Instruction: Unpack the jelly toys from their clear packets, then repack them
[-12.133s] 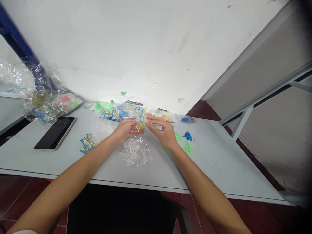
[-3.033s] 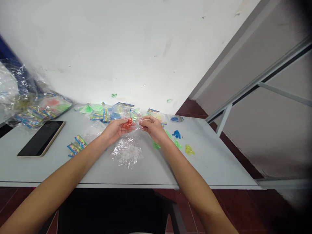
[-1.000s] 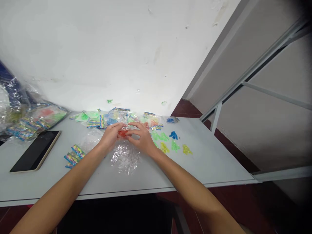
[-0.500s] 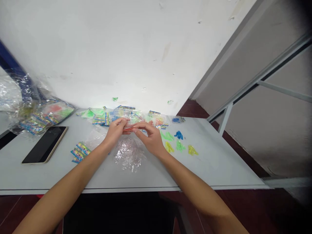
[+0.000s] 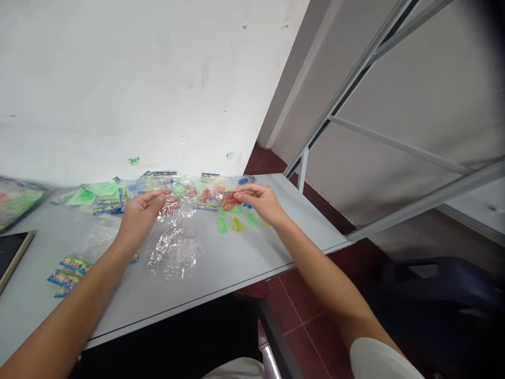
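1. Head view - right hand (image 5: 261, 201) is out over the far right part of the grey table (image 5: 236, 258), thumb and forefinger pressed together on a small red toy (image 5: 228, 201). The toy is held just above the tabletop, near the row of packets by the wall.
2. Left hand (image 5: 139, 217) is well apart from the right, fingers stretched forward. Its tips meet a clear wrapper (image 5: 170, 206) with a reddish tint. Cannot tell whether thumb and fingers nip its edge or only touch it.
3. Below the red toy, loose jelly toys lie on the table: a green one (image 5: 222, 225), a yellow one (image 5: 236, 225) just beside it, and another green one (image 5: 251, 217) near the right wrist.
4. A crumpled clear plastic pile (image 5: 173, 253) lies between the two forearms, nearer the left.
5. The row of packets (image 5: 158, 182) runs along the back edge against the white wall (image 5: 118, 79) - green, blue and red contents, too small to read.
6. Printed header cards (image 5: 65, 266) lie by the left forearm. A phone (image 5: 11, 251) lies at the left edge, cut off.
7. A grey metal frame (image 5: 355, 131) stands to the right of the table.
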{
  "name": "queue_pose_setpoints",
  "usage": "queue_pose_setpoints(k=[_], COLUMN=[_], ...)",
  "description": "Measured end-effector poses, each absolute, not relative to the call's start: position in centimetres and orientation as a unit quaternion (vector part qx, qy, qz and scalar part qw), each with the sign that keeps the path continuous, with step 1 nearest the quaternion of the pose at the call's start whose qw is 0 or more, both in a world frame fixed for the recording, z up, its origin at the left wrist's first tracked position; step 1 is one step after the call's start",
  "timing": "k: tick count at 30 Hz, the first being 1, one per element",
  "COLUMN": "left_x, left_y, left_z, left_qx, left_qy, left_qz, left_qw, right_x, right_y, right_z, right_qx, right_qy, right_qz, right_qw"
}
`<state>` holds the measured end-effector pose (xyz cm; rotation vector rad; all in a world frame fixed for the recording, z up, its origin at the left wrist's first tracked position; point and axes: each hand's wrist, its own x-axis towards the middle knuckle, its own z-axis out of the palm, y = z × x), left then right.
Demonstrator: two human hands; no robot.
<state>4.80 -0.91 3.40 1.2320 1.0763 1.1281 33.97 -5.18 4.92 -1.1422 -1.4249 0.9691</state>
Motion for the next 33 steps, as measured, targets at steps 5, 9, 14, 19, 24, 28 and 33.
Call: queue_pose_setpoints(k=[5, 9, 14, 19, 24, 28, 33], left_x=[5.2, 5.2, 5.3, 5.3, 5.3, 5.1, 4.7], left_y=[-1.7, -1.7, -1.5, -1.5, -1.4, -1.3, -1.0], left_z=[3.8, 3.6, 3.6, 3.5, 3.6, 3.6, 3.3], left_qx=[0.534, 0.535, 0.519, 0.511, 0.501, 0.479, 0.471], left_qy=[0.43, 0.426, 0.421, 0.418, 0.425, 0.465, 0.506], left_qz=[0.47, 0.438, 0.425, 0.431, 0.431, 0.412, 0.377], left_qw=[0.556, 0.584, 0.61, 0.615, 0.619, 0.62, 0.616], right_x=[42.6, 46.0, 47.3, 47.1, 46.0, 45.2, 41.9], right_y=[-4.5, -4.8, -4.4, -3.1, -2.5, -2.2, -1.3], right_z=[4.6, 4.2, 2.5, 1.3, 1.6, 2.6, 4.4], right_qx=[-0.559, -0.571, -0.614, -0.695, -0.724, -0.742, -0.753], right_qy=[-0.564, -0.561, -0.538, -0.571, -0.646, -0.648, -0.651], right_qz=[0.409, 0.487, 0.488, 0.33, 0.172, 0.128, 0.049], right_qw=[0.449, 0.348, 0.31, 0.286, 0.169, 0.113, 0.081])
